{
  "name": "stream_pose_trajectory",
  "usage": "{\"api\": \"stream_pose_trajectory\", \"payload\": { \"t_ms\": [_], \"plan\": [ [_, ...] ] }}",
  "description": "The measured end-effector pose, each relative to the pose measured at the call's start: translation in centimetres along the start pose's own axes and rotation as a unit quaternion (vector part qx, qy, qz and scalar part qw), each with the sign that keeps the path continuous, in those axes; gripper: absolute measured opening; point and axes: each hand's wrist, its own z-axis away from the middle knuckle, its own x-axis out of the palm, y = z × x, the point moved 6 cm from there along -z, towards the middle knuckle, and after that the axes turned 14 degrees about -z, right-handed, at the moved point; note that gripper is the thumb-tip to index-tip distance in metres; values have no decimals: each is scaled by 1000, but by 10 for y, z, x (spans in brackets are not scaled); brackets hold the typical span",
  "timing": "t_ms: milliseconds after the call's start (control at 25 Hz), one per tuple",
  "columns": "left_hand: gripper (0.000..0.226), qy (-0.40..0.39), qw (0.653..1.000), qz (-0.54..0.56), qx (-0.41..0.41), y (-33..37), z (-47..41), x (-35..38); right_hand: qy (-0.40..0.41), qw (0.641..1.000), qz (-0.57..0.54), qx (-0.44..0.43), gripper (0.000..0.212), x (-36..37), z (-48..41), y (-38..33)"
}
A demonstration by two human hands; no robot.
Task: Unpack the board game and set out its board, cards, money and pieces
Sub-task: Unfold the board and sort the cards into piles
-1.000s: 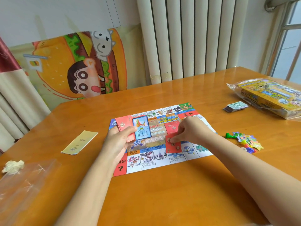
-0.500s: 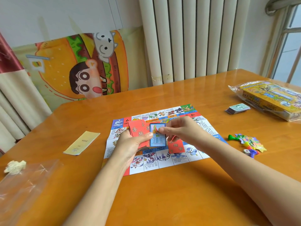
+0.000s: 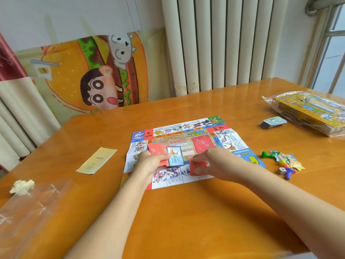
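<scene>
**Head view.** Your left hand [image 3: 151, 163] gripped a fan of cards [image 3: 156, 148], red backs with 1 blue-framed card [image 3: 174, 156] face up in front, held just above the left half of the board [image 3: 231, 139]. Your right hand [image 3: 214, 163] pinched a red pile [image 3: 197, 168] lying at the board's near edge. 3 faults looked likely from here. The fan was loosely spread, so a slackened thumb could have let cards slide down and mix with the red pile. The board appeared to be thin creased paper that did not lie fully flat, so a dragging wrist could have shifted or rucked it and upset anything set on it. The pieces [image 3: 281, 161] lay in a loose heap just right of the board, where your right forearm could have swept them across the table [image 3: 186, 221]. The board lay mid-table, with a border of small picture squares around a tan centre carrying 1 red panel, its print upside down to you. A green-topped stack [image 3: 272, 122] sat far right, near the wrapped box [image 3: 309, 111]; whether it was money or cards could not be told.
</scene>
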Motion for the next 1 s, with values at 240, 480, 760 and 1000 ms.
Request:
{"api": "stream_pose_trajectory", "payload": {
  "t_ms": [240,480,760,1000],
  "plan": [
    [24,-21,999,-18,-16,7,-22,-5,1,982,-63,-180,39,34,45,-49],
    [34,-31,1000,-1,-3,5,-26,-9,-6,973,-90,-211,46,44,55,-59],
    [21,-80,994,49,58,28,10,-11,206,895,-397,-3,25,-27,8,-15],
    [29,-109,991,55,56,15,44,-19,7,880,-475,8,7,-15,-11,-23]
  ]
}}
